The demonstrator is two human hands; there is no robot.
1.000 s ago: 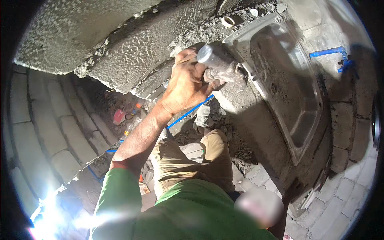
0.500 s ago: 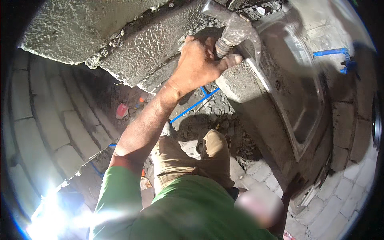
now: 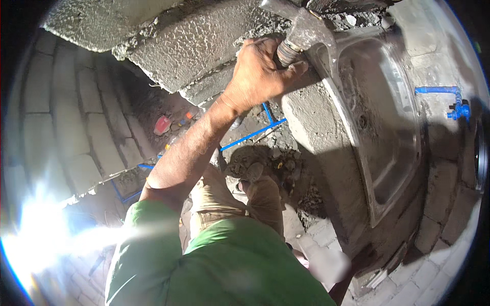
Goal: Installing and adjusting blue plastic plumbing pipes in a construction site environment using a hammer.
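Note:
My left hand (image 3: 261,71) is closed around the neck of a claw hammer (image 3: 309,31), just below its head. The hammer's worn metal head stands above my thumb, and the lower handle is hidden behind the hand. Under the hand lies the rough concrete counter (image 3: 316,120), beside a stainless steel sink basin (image 3: 380,122) smeared with grey mortar. At the lower right, in deep shadow, my right forearm (image 3: 352,275) reaches toward the counter's side; its fingers cannot be made out.
Rough cement ledges (image 3: 189,48) cross the upper left. Blue pipes (image 3: 252,135) run over rubble below the counter, and a blue pipe with a valve (image 3: 457,109) juts from the right wall. A block wall (image 3: 61,117) stands left, near a bright light (image 3: 38,229).
The whole view has shifted a little, with the sink now lower and further right. My left hand and the hammer have risen slightly in the picture, still together.

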